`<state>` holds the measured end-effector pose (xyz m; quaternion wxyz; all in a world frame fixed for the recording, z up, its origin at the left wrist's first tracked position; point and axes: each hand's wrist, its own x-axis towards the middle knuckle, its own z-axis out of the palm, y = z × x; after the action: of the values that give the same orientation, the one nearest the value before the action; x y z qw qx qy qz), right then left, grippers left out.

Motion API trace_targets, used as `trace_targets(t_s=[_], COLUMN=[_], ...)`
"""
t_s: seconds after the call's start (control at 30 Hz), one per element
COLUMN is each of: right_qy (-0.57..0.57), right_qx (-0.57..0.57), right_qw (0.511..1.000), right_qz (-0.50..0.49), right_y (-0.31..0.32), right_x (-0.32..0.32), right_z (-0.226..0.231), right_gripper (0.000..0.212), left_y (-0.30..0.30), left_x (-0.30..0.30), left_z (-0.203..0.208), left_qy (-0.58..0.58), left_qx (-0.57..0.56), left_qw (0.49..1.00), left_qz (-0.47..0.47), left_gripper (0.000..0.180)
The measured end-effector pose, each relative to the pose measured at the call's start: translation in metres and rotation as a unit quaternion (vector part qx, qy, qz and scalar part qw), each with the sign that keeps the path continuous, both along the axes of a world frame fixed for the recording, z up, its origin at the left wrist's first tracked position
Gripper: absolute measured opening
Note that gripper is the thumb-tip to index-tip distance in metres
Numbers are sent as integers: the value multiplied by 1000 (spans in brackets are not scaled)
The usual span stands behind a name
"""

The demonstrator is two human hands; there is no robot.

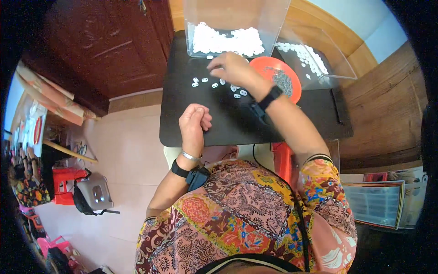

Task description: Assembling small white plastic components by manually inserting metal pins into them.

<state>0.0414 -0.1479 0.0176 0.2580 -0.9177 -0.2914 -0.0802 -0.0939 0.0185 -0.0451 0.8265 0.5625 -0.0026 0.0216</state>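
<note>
My right hand (233,68) reaches over the black table (182,98), slightly blurred, its thumb and forefinger apart with nothing visible between them. Below and beside it lie several small white oval plastic pieces (215,85) with dark holes. My left hand (195,119) is closed near the table's front, thumb pressed against the curled fingers; whatever may be in it is hidden. An orange-red plate (295,86) by my right wrist holds a heap of small grey metal parts (282,83). At the back, a clear plastic bin (189,45) contains a pile of white pieces (228,42).
A second clear bin (344,73) with more white pieces (305,55) is at the back right. A thin black stick-like item (336,106) lies near the table's right edge. Wooden panelling (378,105) borders the right; a red stool (64,185) stands on the floor at left.
</note>
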Motion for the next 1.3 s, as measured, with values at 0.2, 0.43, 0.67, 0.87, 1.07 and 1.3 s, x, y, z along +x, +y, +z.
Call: trace_targets(t_s=[0.2, 0.43, 0.67, 0.87, 1.07, 1.3], right_qy=[-20, 33, 159, 126, 58, -100], right_qx=[-109, -65, 214, 238, 251, 10], right_qw=[993, 994, 961, 961, 964, 989], right_qz=[-26, -76, 65, 58, 61, -110], right_y=[34, 29, 22, 16, 1, -97], right_x=[8, 0, -63, -96, -105, -52], right_z=[-26, -31, -17, -13, -14, 24], right_gripper=[17, 15, 19, 14, 18, 13], left_y=[-1, -2, -2, -1, -2, -3], left_x=[0, 1, 0, -3, -3, -1], left_z=[3, 2, 1, 7, 5, 7], left_qy=[4, 3, 9, 2, -22, 6], left_qx=[-9, 7, -14, 5, 0, 30], left_qw=[1000, 1000, 1000, 998, 994, 998], left_qz=[7, -1, -1, -59, -108, -63], left_gripper=[16, 16, 16, 16, 15, 14])
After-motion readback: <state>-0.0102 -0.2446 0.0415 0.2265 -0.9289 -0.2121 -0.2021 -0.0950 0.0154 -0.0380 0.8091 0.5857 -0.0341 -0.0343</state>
